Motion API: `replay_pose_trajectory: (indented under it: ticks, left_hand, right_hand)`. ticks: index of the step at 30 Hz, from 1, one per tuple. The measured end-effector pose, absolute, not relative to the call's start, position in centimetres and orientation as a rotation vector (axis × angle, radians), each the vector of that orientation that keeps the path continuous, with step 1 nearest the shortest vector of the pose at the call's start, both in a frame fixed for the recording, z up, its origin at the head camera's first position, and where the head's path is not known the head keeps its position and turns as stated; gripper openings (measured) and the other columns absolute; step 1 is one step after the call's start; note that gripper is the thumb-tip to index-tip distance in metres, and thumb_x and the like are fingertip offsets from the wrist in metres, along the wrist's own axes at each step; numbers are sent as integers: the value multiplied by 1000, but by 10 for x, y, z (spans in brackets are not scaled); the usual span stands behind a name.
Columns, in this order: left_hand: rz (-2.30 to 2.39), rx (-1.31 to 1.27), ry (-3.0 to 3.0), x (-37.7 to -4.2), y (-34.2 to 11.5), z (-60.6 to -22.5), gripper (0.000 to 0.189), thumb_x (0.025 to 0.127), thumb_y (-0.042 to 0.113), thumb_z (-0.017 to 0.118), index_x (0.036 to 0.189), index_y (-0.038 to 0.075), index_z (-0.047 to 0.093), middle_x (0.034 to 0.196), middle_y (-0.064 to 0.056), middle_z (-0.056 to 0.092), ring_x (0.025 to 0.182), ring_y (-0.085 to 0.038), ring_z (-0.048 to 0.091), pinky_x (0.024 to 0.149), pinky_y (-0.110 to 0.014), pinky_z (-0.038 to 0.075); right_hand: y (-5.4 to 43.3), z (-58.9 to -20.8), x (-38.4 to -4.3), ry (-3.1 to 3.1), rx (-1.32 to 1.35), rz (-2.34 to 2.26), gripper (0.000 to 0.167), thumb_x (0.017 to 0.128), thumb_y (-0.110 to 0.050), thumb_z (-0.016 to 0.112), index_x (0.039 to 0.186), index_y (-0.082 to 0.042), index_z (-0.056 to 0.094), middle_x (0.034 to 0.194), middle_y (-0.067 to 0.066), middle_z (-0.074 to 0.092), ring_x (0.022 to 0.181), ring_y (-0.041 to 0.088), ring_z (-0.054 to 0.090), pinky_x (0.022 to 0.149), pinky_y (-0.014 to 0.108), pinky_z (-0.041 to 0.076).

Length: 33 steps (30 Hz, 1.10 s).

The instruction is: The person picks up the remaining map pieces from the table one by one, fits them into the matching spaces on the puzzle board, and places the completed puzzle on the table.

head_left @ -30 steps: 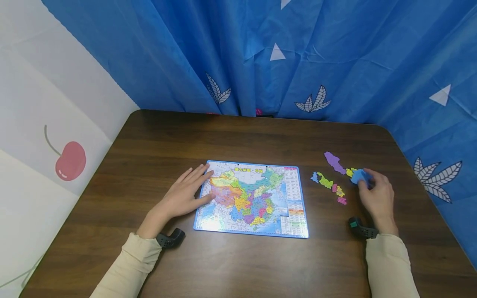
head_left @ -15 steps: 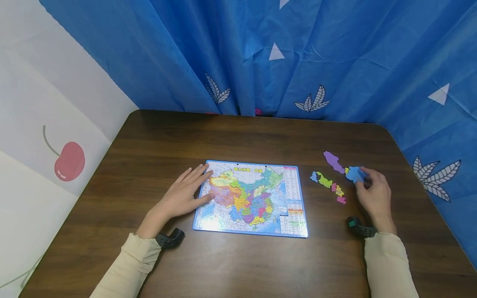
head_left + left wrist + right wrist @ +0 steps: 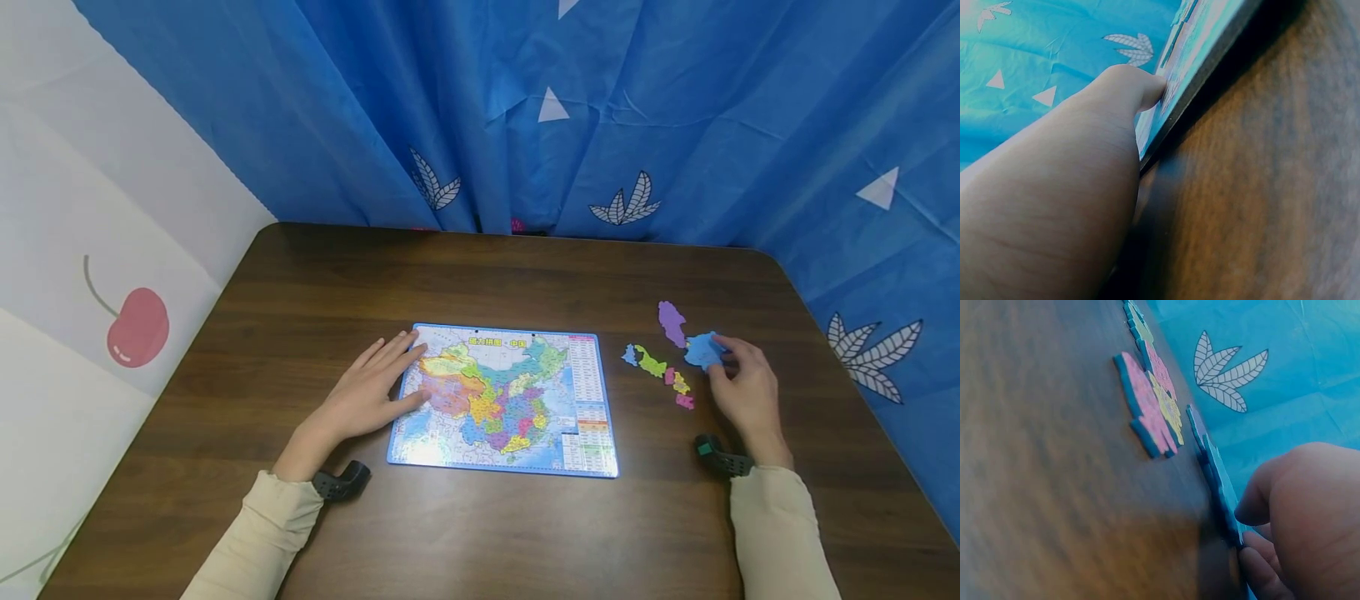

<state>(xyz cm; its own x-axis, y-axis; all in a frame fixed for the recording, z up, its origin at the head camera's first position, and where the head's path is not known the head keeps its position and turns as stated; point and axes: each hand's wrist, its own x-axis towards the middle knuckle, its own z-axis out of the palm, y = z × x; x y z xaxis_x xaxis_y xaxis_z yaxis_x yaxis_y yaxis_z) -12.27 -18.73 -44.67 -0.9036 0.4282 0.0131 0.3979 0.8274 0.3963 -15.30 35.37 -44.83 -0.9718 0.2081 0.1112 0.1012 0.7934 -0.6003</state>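
Observation:
A magnetic map puzzle board [image 3: 592, 467] with colourful pieces set in it lies on the table. My left hand [image 3: 366, 396] rests on its left edge with the fingers spread; in the left wrist view the thumb [image 3: 1150, 90] touches the board's face. To the right of the board, my right hand [image 3: 746, 392] pinches a blue map puzzle piece [image 3: 701, 350] at its right side, low over the table. The right wrist view has thumb and fingertips at that piece's near end. A purple puzzle piece [image 3: 671, 321] lies against the blue one's upper left.
Between the board and my right hand lie several small loose pieces: a light blue one [image 3: 629, 355], a green one [image 3: 651, 362] and a pink one [image 3: 685, 402] among them. A blue curtain [image 3: 480, 108] hangs behind the table's far edge.
My right hand has moved left with the blue piece, which now covers where a yellow piece showed. The purple piece has turned more upright. My left hand has stayed in place.

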Motion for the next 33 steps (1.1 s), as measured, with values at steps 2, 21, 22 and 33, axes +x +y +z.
replay_pose_trajectory:
  ticks: [2,21,22,33]
  left_hand:
    - [607,659,2930,-123,-187,-447,80,97,59,59,161,16,38,172,-6,22,160,-26,16,130,-48,10]
    - [602,631,2909,-124,-189,-449,80,97,60,58,162,19,36,173,-2,20,161,-23,13,131,-46,8]
    - [600,628,2909,-124,-189,-449,80,97,60,57,162,19,36,173,-2,20,161,-22,13,131,-46,8]
    - [605,624,2909,-123,-188,-448,80,97,60,58,162,19,36,173,-2,20,161,-23,14,131,-47,8]
  right_hand:
    - [353,-448,-153,-2820,-243,930,48,104,-10,47,150,2,48,155,33,38,128,51,49,102,71,44]
    - [351,-450,-153,-2849,5,910,50,104,-25,61,144,3,52,147,33,45,121,51,52,98,73,46]
    - [351,-451,-153,-2853,18,905,51,103,-25,63,145,3,52,147,33,45,120,51,52,98,72,46]
    - [348,-452,-153,-2881,63,870,58,99,-25,70,147,-1,50,148,32,44,120,50,51,99,71,47]
